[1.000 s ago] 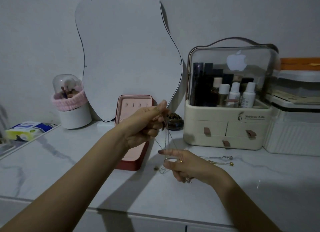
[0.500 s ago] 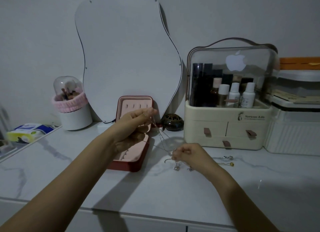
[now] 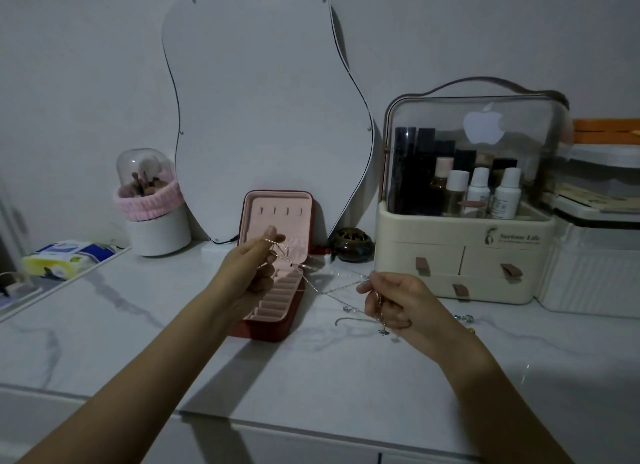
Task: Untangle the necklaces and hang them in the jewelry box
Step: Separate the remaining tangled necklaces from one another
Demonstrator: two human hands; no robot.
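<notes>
1. The left hand [image 3: 252, 266] was raised over the open jewelry box [image 3: 277, 266], its thumb and forefinger pinching one end of the thin silver chains [image 3: 325, 288], the other fingers curled below.
2. The right hand [image 3: 394, 300] was held lower and to the right, above the marble counter [image 3: 138, 342], its fingers curled round the other end of the chains.
3. The chains ran taut between the two hands and crossed each other about midway, in the air just right of the box.
4. A loose loop of chain [image 3: 349, 320] with small pendants hung below the right hand, reaching the counter.
5. The box stood with its lid upright against the base of the wavy mirror [image 3: 263, 117]; four small hooks in the pink lid were bare, and the tray below showed rows of ring rolls.
6. More small jewelry [image 3: 465, 319] lay on the counter to the right of the right hand; it was too small to make out.
7. A cream makeup case [image 3: 464, 252] with bottles under a clear dome stood at the back right, and a small dark pot [image 3: 351, 243] sat between it and the box.
8. A white brush holder [image 3: 152, 207] with a pink band stood left of the mirror, with a pack of tissues [image 3: 65, 257] further left.
</notes>
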